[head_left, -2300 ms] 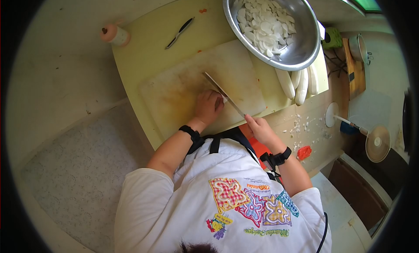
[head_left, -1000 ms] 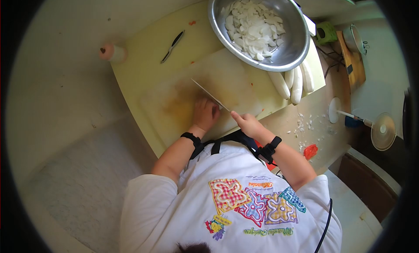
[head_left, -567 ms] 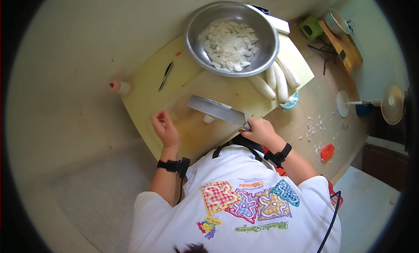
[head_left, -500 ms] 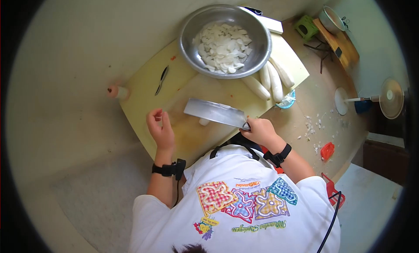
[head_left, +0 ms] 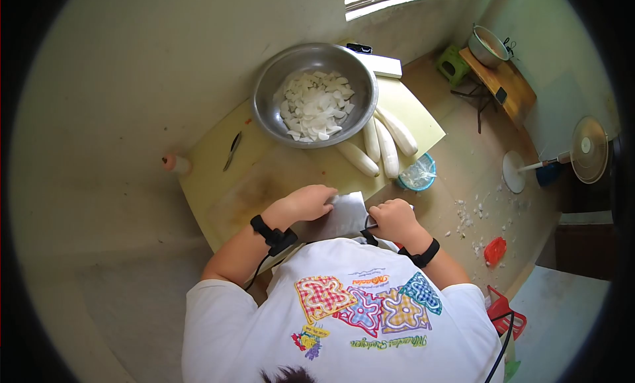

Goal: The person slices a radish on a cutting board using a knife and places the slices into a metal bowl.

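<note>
My right hand (head_left: pixel 395 219) is closed around the handle of a wide-bladed cleaver (head_left: pixel 348 213) at the table's near edge. My left hand (head_left: pixel 309 203) reaches across to the blade, its fingers bent and touching the metal. Whether those fingers hold a small piece is hidden. Beyond the hands, a large steel bowl (head_left: pixel 263 112) holds white slices (head_left: pixel 316 105). Several long, peeled white radishes (head_left: pixel 389 151) lie to the right of the bowl. Between the bowl and my left hand is a damp, stained cutting area (head_left: pixel 248 198).
A slim dark-and-silver tool (head_left: pixel 232 151) lies on the pale yellow table (head_left: pixel 208 158). A pinkish-capped bottle (head_left: pixel 176 163) stands at its left edge. Right of the table are a blue-rimmed bin (head_left: pixel 430 178), floor scraps (head_left: pixel 466 214), a red bag (head_left: pixel 495 251) and a fan (head_left: pixel 589 148).
The cleaver has come nearer my body, and its blade is turned. My left hand has moved right, from beside the board to the blade. The head view has shifted, showing a window.
</note>
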### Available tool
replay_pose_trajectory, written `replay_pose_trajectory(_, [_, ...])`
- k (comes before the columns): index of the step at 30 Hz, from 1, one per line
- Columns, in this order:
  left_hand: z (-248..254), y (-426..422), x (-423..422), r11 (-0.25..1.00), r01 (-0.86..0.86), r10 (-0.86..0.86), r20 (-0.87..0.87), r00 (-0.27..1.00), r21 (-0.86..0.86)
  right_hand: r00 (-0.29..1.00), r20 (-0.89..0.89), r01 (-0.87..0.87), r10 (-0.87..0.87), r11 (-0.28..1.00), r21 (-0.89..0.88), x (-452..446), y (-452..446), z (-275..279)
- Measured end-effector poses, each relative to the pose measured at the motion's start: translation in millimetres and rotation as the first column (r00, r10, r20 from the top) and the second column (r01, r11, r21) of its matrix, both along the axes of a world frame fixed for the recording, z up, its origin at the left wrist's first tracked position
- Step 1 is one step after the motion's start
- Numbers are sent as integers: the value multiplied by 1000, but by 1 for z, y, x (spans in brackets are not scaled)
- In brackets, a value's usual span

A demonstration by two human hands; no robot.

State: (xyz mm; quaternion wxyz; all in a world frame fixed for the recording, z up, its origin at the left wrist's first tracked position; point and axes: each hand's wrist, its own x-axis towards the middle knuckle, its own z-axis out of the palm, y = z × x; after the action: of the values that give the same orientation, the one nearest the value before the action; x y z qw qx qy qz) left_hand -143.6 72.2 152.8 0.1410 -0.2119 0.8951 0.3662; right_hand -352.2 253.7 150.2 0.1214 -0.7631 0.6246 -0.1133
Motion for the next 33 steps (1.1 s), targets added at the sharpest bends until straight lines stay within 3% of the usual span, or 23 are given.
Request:
replay_pose_trajectory(2, [-2, 4, -9, 997, 29, -34, 73, 997, 70, 1000, 15, -10, 10, 1000, -23, -9, 4, -5])
replay_pose_trajectory(4, [-10, 10, -10, 998, -27, 28, -19, 999, 49, 999, 26, -25, 26, 999, -43, -18, 6, -8])
replay_pose_trajectory(8, [-14, 7, -18, 983, -124, 126, -10, 992, 133, 998, 0, -59, 59, 998, -20, -28, 9, -10])
replay_pose_trajectory(10, [-11, -2, -27, 970, -199, 211, -73, 975, 138, 997, -13, -70, 70, 997, -18, -32, 9, -8])
replay_pose_trajectory(12, [-7, -21, -40, 893, -362, 419, -203, 885, 267, 997, -12, -77, 77, 997, 1, -35, 11, -7])
replay_pose_trajectory(13, [-26, -41, -44, 693, -417, 645, -248, 722, 587, 996, -16, -91, 91, 996, -1, -37, 11, -8])
replay_pose_trajectory(14, [-16, -56, -47, 570, -394, 790, -350, 503, 721, 996, -7, -87, 87, 996, 3, -39, 12, -10])
replay_pose_trajectory(15, [-16, -64, -46, 566, -404, 796, -348, 496, 719, 997, 6, -81, 81, 997, 7, -39, 13, -12])
replay_pose_trajectory(17, [-23, -75, -43, 262, -655, 939, -345, 2, 709, 996, 5, -84, 83, 996, 12, -39, 14, -16])
replay_pose_trajectory(18, [-29, -72, -34, 253, -658, 939, -344, -10, 709, 997, -1, -78, 78, 997, 22, -41, 15, -18])
replay_pose_trajectory(20, [-42, -61, -1, 293, -812, 927, -356, 113, 505, 997, 1, -74, 74, 997, 35, -44, 18, -24])
replay_pose_trajectory(24, [-81, -38, 83, 29, -850, 992, -121, -41, 526, 998, 62, -6, 1, 996, 85, -46, 20, -29])
replay_pose_trajectory(25, [-101, -30, 104, 10, -851, 992, -109, -56, 524, 996, 80, 28, -38, 993, 118, -46, 19, -28])
replay_pose_trajectory(27, [-129, -13, 139, 122, -945, 969, -244, 47, 305, 992, 103, 51, -72, 979, 197, -44, 15, -33])
replay_pose_trajectory(28, [-136, -4, 153, 99, -951, 971, -236, 28, 294, 978, 136, 120, -156, 963, 243, -40, 12, -34])
replay_pose_trajectory(29, [-145, 8, 163, 168, -965, 963, -245, 116, 203, 956, 163, 186, -242, 937, 297, -34, 10, -35])
replay_pose_trajectory(30, [-149, 18, 168, 240, -964, 947, -246, 206, 115, 929, 209, 199, -306, 888, 414, -30, 3, -26])
replay_pose_trajectory(31, [-152, 24, 170, 225, -968, 951, -240, 193, 111, 932, 212, 184, -293, 889, 419, -26, -3, -29])
replay_pose_trajectory(33, [-160, 35, 166, 275, -959, 953, -154, 262, 65, 825, 322, 206, -465, 777, 595, -19, -10, -41])
